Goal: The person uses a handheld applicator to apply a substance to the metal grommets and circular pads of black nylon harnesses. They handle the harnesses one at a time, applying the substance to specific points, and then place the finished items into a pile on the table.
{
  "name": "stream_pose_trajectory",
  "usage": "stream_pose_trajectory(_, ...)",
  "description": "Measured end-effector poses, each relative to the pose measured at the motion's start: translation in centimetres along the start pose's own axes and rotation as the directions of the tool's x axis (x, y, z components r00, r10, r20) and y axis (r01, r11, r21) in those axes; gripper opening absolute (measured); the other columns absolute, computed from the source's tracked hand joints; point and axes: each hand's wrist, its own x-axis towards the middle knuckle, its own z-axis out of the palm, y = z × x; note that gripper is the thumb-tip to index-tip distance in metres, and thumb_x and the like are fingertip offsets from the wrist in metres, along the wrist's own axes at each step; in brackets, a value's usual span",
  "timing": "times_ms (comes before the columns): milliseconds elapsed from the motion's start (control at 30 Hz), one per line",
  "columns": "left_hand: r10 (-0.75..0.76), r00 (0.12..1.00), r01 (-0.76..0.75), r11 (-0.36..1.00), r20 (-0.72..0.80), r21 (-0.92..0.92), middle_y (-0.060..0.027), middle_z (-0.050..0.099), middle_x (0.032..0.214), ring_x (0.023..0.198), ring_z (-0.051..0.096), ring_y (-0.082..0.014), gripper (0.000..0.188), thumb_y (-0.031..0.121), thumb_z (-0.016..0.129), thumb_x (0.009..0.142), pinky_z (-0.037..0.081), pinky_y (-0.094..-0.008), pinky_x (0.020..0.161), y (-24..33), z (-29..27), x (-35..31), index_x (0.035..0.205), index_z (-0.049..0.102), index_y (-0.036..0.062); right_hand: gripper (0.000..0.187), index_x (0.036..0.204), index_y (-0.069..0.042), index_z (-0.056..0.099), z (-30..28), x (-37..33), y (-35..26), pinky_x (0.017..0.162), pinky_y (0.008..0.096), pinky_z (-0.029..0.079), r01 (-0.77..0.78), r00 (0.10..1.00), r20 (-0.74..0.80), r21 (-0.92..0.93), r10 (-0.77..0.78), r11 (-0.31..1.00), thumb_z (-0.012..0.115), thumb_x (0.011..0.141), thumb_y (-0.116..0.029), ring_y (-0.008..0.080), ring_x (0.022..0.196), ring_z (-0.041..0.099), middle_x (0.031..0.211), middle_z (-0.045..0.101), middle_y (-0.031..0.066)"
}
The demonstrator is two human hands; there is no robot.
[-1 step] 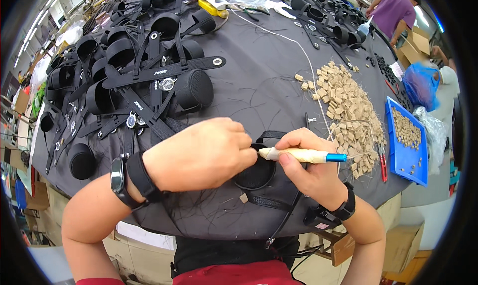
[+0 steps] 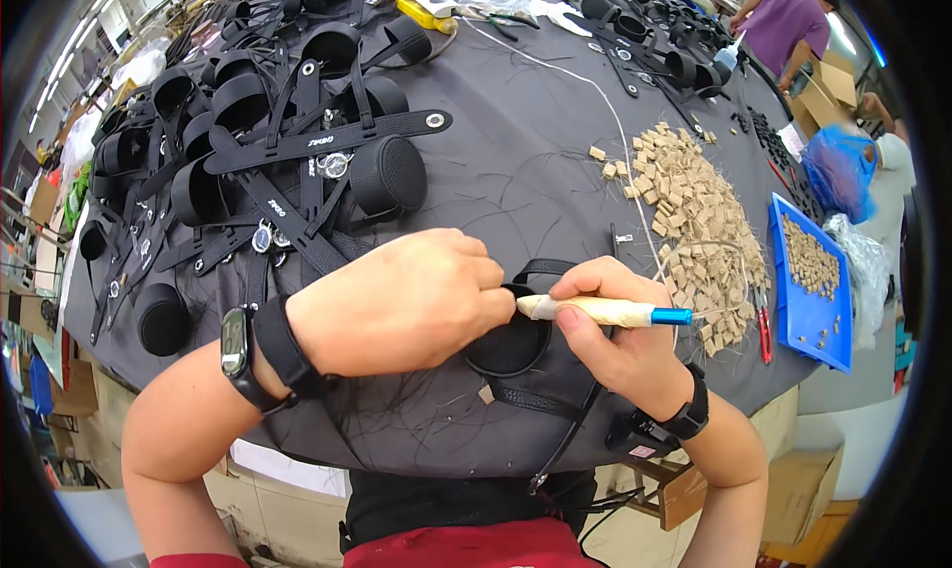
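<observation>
My left hand [image 2: 421, 295] is closed at the rim of a black cup-shaped piece [image 2: 511, 348] lying in front of me. Its fingertips are mostly hidden behind the knuckles. In my right hand [image 2: 620, 335] is a pen-like tool [image 2: 615, 312] with a pale wrapped handle and a blue end. The tool points left, its tip close against my left fingers at the cup's rim. Black straps run from the cup, one [image 2: 535, 401] curving toward the table's near edge. A small tan block [image 2: 486, 394] lies just below the cup.
Black cups and straps with metal fittings [image 2: 297, 151] are heaped left. At right are a pile of tan blocks [image 2: 694, 231], a blue tray [image 2: 841, 315] and a red-handled tool [image 2: 764, 335]. A white cord [image 2: 585, 80] crosses the grey table. A person [image 2: 783, 17] stands far right.
My left hand has shifted up very slightly, and the band on that wrist now shows a lit screen. The right hand and its tool are almost unmoved.
</observation>
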Motion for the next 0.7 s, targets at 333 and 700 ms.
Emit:
stream_pose_trajectory(333,-0.124,0.968,0.097,0.987,-0.218,-0.13,-0.013,0.056,0.065,0.067,0.058,-0.0332,0.016,0.012,0.066,0.085,0.047,-0.0423,0.06,-1.1,1.3,-0.3,0.075,0.059,0.0018,0.02,0.091,-0.002,0.068,0.2,-0.8,-0.1,0.057,0.0276,0.049,0.1,0.994,0.068,-0.177,-0.089,0.979,0.079,0.074,-0.002,0.0198,0.063,0.062,0.079,0.067,0.0086)
stream_pose_trajectory(700,-0.13,0.938,0.074,0.98,-0.32,-0.184,-0.0164,0.055,0.063,0.065,0.059,-0.0369,0.02,0.011,0.064,0.085,0.046,-0.0438,0.058,-1.8,2.2,-0.6,0.07,0.056,0.0007,0.03,0.1,-0.002,0.07,0.3,-0.7,-0.4,0.061,0.0282,0.052,0.141,0.985,0.132,-0.278,-0.107,0.95,0.082,0.072,-0.002,0.0206,0.07,0.065,0.085,0.067,0.0105)
